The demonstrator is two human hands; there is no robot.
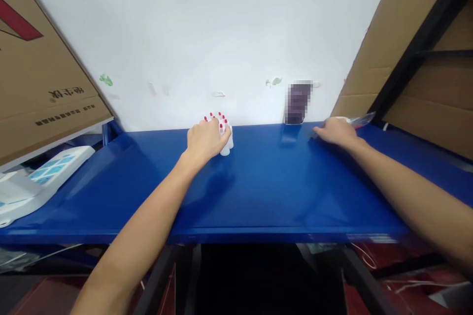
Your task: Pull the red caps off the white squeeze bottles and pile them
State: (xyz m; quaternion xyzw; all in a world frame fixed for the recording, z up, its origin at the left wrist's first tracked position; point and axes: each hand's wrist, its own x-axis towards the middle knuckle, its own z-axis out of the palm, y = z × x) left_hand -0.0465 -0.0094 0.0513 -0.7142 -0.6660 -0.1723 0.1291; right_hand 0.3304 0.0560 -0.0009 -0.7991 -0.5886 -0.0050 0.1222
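Note:
My left hand point(207, 139) is closed around a cluster of small white bottles point(226, 148) with red caps. They stand upright on the blue table near the wall, and the hand covers part of the group. Farther right, my right hand point(337, 131) rests low over the back of the table, its fingers curled and mostly hidden. A clear plastic piece point(364, 119), perhaps a bag, shows just behind and to the right of that hand, with a bit of white and red. What lies under the right fingers is hidden.
A phone point(297, 103), its screen blurred out, leans against the white wall point(236, 34). At the left of the blue table point(254, 197) sits a white and light-blue plastic device point(48, 174). Cardboard panels point(48, 59) flank both sides.

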